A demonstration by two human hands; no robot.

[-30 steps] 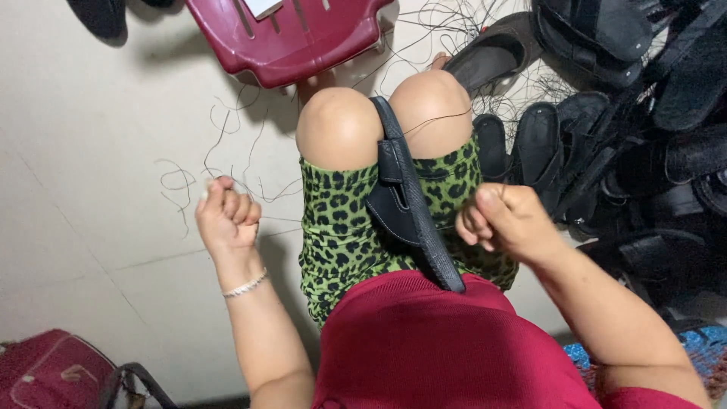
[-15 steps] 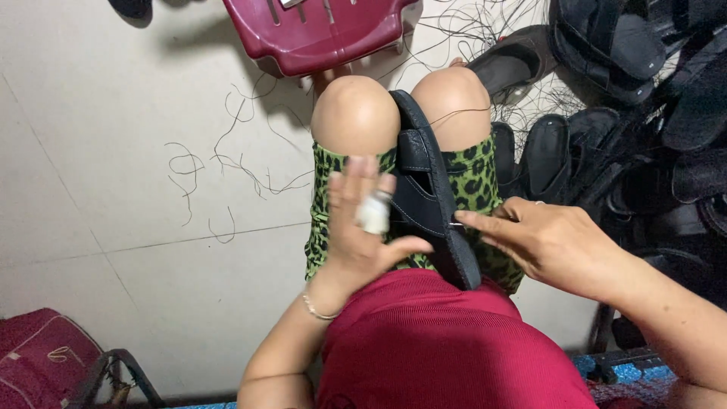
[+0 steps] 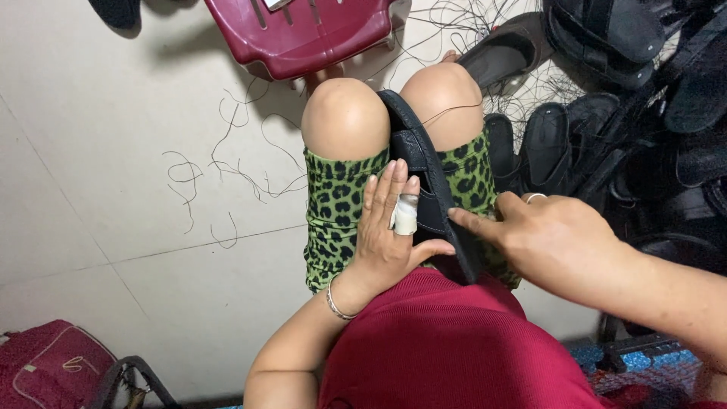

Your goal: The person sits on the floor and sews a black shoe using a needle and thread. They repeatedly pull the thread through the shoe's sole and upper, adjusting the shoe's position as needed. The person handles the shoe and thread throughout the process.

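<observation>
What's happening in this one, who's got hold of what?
A seated person holds a black sandal clamped between their knees. The left hand, one finger wrapped in tape, lies flat against the sandal's side; the right hand pinches at its edge. Loose threads lie on the floor, with more dark sandals piled on the person's right.

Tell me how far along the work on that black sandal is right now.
Done: loose thread offcuts litter the floor, and finished-looking black sandals are piled to the person's right. In hand: one black sandal is wedged between the knees, the left hand bracing it, the right hand pinching at its edge. Left: whether stitching remains on this one cannot be seen.
</observation>
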